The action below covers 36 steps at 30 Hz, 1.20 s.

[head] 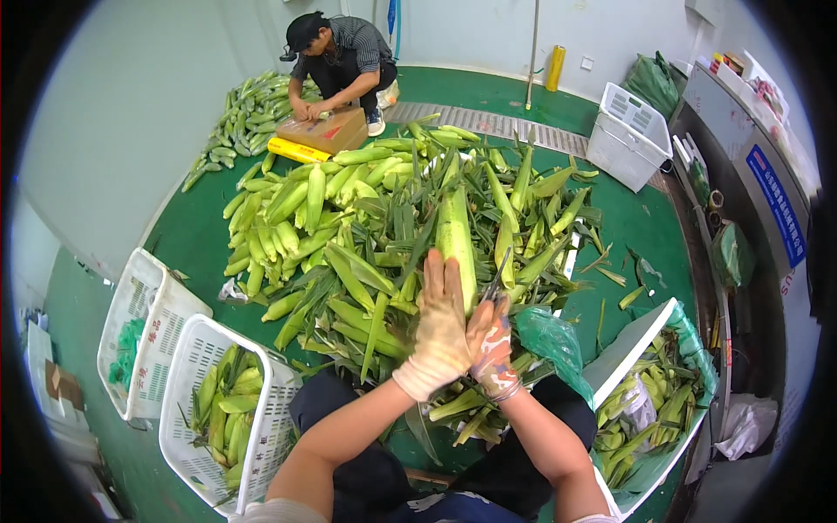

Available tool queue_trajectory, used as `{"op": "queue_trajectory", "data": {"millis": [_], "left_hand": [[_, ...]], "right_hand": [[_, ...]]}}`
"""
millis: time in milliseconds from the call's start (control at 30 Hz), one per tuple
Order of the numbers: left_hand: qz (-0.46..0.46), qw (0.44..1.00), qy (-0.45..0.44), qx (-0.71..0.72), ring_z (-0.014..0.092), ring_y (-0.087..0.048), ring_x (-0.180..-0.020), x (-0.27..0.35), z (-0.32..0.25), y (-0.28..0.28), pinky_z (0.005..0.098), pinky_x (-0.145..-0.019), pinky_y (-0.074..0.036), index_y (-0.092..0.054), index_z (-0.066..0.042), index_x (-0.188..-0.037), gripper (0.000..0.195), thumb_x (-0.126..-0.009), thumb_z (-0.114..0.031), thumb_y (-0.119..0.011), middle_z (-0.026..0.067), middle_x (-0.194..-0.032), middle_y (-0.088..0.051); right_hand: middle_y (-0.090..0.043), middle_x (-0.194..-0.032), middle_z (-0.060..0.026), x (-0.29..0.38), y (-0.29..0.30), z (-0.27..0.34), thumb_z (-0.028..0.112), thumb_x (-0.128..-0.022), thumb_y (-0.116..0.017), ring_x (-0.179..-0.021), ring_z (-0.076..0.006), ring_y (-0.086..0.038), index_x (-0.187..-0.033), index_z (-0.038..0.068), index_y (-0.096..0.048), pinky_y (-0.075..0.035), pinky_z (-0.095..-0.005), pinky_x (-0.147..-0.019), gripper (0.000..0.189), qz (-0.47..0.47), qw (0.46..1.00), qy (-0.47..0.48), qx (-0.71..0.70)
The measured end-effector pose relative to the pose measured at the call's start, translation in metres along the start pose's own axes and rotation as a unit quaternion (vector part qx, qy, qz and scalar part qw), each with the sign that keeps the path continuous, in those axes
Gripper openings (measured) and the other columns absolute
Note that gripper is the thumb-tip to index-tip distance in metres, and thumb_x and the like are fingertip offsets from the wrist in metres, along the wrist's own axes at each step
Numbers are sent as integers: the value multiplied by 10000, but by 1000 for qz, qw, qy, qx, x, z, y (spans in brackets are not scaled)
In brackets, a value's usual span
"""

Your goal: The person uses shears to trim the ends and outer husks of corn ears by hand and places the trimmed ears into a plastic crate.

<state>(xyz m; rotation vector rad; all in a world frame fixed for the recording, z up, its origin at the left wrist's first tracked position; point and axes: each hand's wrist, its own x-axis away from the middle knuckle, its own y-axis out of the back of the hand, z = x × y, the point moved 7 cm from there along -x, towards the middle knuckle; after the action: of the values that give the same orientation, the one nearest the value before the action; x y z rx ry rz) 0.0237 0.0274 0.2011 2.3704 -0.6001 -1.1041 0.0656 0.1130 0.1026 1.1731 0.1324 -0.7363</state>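
Observation:
A large ear of corn in its green husk [456, 229] points away from me over the heap. My left hand [439, 333], in a pale work glove, lies along its left side with the fingers around its near part. In my right hand [489, 343], which wears a patterned orange and grey glove, is a pair of dark metal scissors [501, 271] with the tip pointing up and away. The right hand sits close against the ear's lower end. Loose leaves and husked ears [353, 268] surround both hands. The palms hide part of the ear's base and the scissors' handles.
A corn pile [281, 209] spreads to the left. White crates [261, 366] [153, 327] stand at left, another crate [628, 137] at far right. A lined foam box [628, 356] holds husks. Ahead, a person [346, 59] squats at a cardboard box [346, 134] beside wrapped green vegetables [245, 118].

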Motion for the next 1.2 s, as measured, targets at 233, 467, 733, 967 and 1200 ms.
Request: {"op": "queue_trajectory", "data": {"millis": [233, 467, 733, 967, 1200], "left_hand": [[99, 991, 75, -40, 334, -310, -1346, -71, 70, -27, 353, -1102, -274, -352, 23, -1369, 685, -879, -395, -583, 248, -1432, -324], [-3, 951, 307, 42, 297, -647, -741, -118, 169, -37, 331, -737, -527, -647, -60, -923, 265, -748, -247, -717, 143, -821, -682], [-115, 952, 237, 156, 220, -637, -868, -114, 193, 26, 325, -789, -504, -654, -34, -887, 203, -820, -225, -656, 113, -878, -671], [28, 932, 308, 186, 210, -622, -948, -33, 100, 21, 305, -855, -494, -434, 48, -1246, 705, -753, -327, -770, 169, -1034, -641], [38, 825, 378, 419, 247, -655, -758, -22, 159, 30, 339, -637, -554, -483, 19, -1228, 726, -754, -482, -712, 159, -886, -649]], "right_hand": [[-582, -872, -185, -8, 52, 38, 271, -712, -768, -727, -324, -602, -1133, -51, -390, -493, -385, -657, 651, 7, 968, -108, -228], [-627, -813, -197, -4, 55, 42, 304, -708, -769, -668, -367, -631, -1119, -88, -389, -523, -394, -606, 683, 18, 971, -52, -232], [-588, -983, -93, -3, 42, 11, -80, -786, -654, -788, -134, -612, -1146, 6, -417, -531, -245, -693, 440, 48, 808, -242, -534], [-536, -938, -131, 1, 55, 60, 107, -700, -763, -767, -229, -573, -1097, -22, -388, -481, -321, -691, 562, -60, 958, 29, -278], [-572, -980, -217, 10, 43, 79, 346, -727, -744, -817, -354, -593, -1046, -13, -518, -511, -404, -745, 531, 165, 965, 107, -173]]}}
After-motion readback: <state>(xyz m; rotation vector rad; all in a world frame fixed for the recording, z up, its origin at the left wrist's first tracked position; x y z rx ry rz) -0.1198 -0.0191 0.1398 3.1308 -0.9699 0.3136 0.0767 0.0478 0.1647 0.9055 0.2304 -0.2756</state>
